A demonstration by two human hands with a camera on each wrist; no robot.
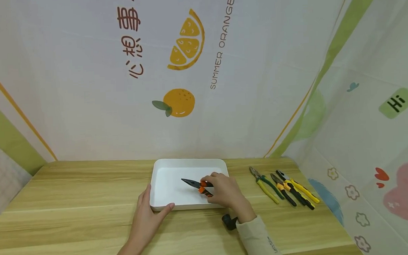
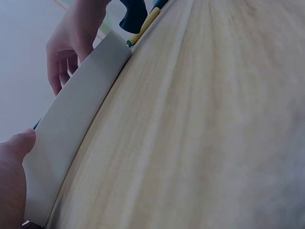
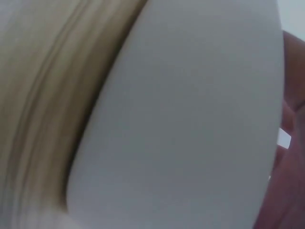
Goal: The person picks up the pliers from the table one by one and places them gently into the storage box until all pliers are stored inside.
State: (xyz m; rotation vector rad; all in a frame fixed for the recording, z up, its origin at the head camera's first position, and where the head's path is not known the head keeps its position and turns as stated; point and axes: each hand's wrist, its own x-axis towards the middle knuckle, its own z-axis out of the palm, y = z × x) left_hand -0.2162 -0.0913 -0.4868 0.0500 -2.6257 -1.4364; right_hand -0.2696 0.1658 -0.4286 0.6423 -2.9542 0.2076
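Observation:
A white tray (image 1: 173, 208) sits on the wooden table. My left hand (image 1: 149, 214) holds its near left corner, thumb on the front wall and fingers along the left side. Over the tray, my right hand (image 1: 224, 188) grips the handles of long-nose pliers (image 1: 192, 183) with orange and black grips; their dark pointed jaws aim left and away. The left wrist view shows the tray's front wall (image 2: 81, 109) with the left thumb at its rim. In the right wrist view, the tray wall (image 3: 181, 124) hides most of the right hand (image 3: 290, 138) and the pliers.
Right of the tray lie green-handled pliers (image 1: 266, 185), orange-and-black pliers (image 1: 283, 189) and yellow-and-black pliers (image 1: 298, 190), side by side. A black rounded device (image 1: 229, 222) is by the right wrist. A printed cloth (image 1: 190, 135) hangs behind the table (image 1: 75, 214).

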